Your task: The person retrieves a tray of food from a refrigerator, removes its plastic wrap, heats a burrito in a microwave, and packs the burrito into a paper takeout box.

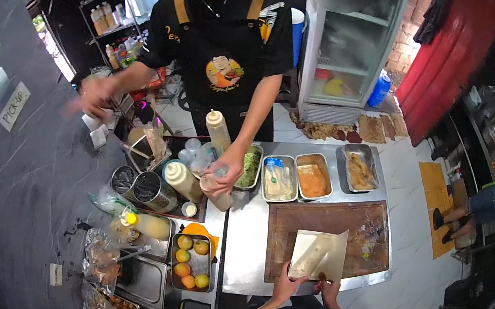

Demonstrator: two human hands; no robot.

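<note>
A rolled wrap (313, 255) lies on a sheet of pale paper (335, 250) above the brown cutting board (362, 227). My left hand (286, 284) is closed on the wrap and paper at their left end. At the paper's lower edge, my right hand (328, 286) has its fingers closed on the paper. Across the counter a co-worker in a black apron (217, 36) has one hand (229, 169) on a squeeze bottle (216, 193); the other hand (97, 98) is raised and blurred.
Behind the board stand metal trays with shredded greens (250, 165), a packet (278, 178), orange filling (312, 176) and a bagged food (360, 169). To the left are a fruit tray (190, 260), squeeze bottles (182, 181) and foil-covered trays (100, 255).
</note>
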